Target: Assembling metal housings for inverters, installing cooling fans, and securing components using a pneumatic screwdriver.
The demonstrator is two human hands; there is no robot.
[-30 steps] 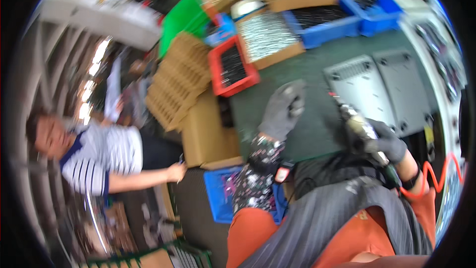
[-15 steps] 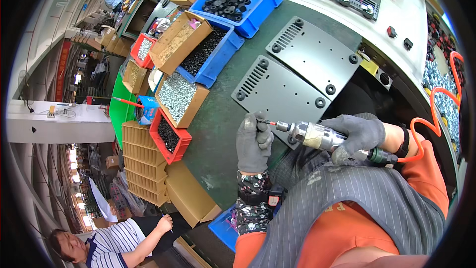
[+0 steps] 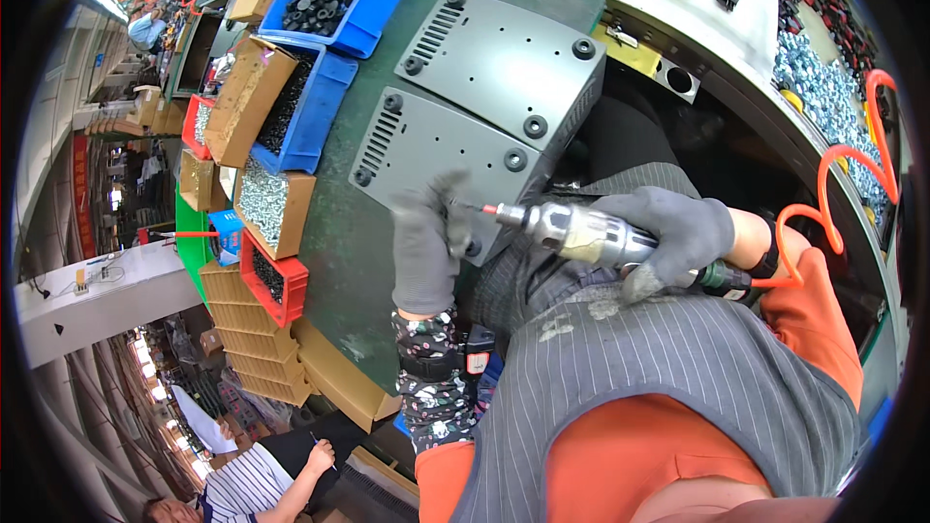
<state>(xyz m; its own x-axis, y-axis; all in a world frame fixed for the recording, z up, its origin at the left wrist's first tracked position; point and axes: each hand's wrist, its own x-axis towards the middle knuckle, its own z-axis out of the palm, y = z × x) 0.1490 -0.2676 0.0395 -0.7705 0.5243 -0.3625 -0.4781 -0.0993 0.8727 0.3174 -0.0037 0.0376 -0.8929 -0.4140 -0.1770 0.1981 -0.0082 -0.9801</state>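
"Fingers [image 3: 641, 281] of the right hand [image 3: 678, 230] wrapped firmly round the power screwdriver [image 3: 596, 235], its silvery barrel jutting out leftward from them!"

"How would that handle?"

"Fairly heavy for its size, I'd judge: stiff, sturdy metal, smooth enough to slip a little in a glove. Best hold is right there, round the rear of the barrel. And the orange hose [image 3: 824, 196] to the right of those fingers could tug."

"And the left hand [image 3: 426, 250]?"

"Just beside the bit, fingers half curled, but blurred! Can't tell whether they pinch anything."

"Beyond them?"

"Two grey casings [image 3: 499, 63] with round black feet on the green table [image 3: 354, 271], the nearer one partly behind the left fingers. To the left of those fingers, a red bin [image 3: 294, 295] of small black parts, and a cardboard box [image 3: 295, 218] of silvery pieces."

"What's changed?"

"A second ago the hands were well apart; now bit and left fingers are close together! Half a second ago that left glove was crisp, now it's smeared, and the bins have shifted leftward in view."
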